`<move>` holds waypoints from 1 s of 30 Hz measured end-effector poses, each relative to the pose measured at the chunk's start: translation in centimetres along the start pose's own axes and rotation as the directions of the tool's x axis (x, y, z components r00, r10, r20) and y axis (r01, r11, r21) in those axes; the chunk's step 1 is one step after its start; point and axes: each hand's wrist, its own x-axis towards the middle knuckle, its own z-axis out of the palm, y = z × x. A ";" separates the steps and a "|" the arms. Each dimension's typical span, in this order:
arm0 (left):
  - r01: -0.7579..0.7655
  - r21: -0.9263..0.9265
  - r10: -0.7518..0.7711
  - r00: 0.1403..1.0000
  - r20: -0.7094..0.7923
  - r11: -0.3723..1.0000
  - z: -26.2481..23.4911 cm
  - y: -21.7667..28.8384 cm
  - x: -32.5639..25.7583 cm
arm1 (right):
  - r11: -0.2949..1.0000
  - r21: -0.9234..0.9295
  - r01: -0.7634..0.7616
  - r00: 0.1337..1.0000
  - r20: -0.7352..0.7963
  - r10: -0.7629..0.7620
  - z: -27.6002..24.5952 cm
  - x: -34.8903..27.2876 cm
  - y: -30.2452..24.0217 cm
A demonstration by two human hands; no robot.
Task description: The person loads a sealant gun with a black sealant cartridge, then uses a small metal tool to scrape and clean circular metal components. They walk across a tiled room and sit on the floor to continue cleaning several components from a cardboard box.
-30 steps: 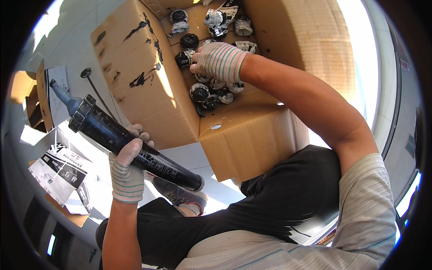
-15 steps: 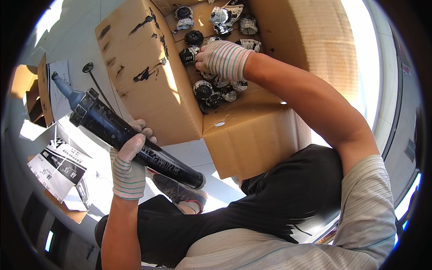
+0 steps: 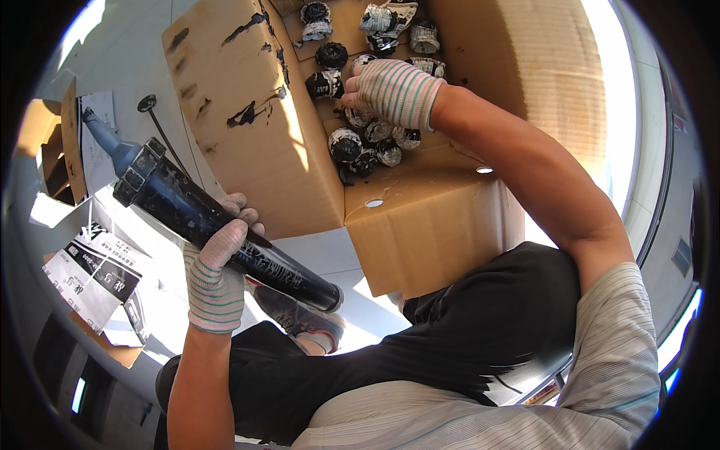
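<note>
My left hand (image 3: 217, 262), in a striped knit glove with bare-looking fingertips, is closed around a long black sealant gun barrel (image 3: 191, 206). The barrel lies slanted, its grey-blue nozzle (image 3: 109, 141) pointing up and left. My right hand (image 3: 397, 91), gloved alike, reaches into an open cardboard box (image 3: 420, 191). Its fingers are curled together and pointing down; whatever lies under them is hidden. Around it are several crumpled black-and-white foil wrappers smeared with black sealant, among them a wrapper (image 3: 325, 84) beside the fingertips and another (image 3: 345, 145) just below.
Black sealant smears mark the box's left flap (image 3: 232, 127). Beyond that flap, a thin rod with a round disc end (image 3: 146, 103) lies on the tiled floor. Farther left are a carton with printed packs (image 3: 97, 277) and a small open carton (image 3: 56, 161). My shoe (image 3: 300, 315) is below the barrel.
My right hand has shifted slightly right within the box, away from the wrapper by its fingertips. The whole view has moved a little. My left hand keeps its hold on the barrel.
</note>
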 end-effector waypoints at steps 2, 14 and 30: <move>0.000 0.000 0.000 1.000 -0.001 1.000 0.1 0.0 0.1 | 1.000 -0.016 -0.009 1.000 0.025 0.010 -0.2 -0.1 -0.1; 0.005 0.023 -0.004 1.000 -0.031 1.000 0.4 0.2 -0.1 | 0.993 -0.002 -0.122 0.993 0.005 0.122 0.9 -1.5 0.4; 0.030 0.053 -0.028 0.999 -0.040 0.998 0.3 0.5 -0.1 | 0.977 0.104 -0.189 0.980 -0.047 0.194 0.7 -2.5 0.5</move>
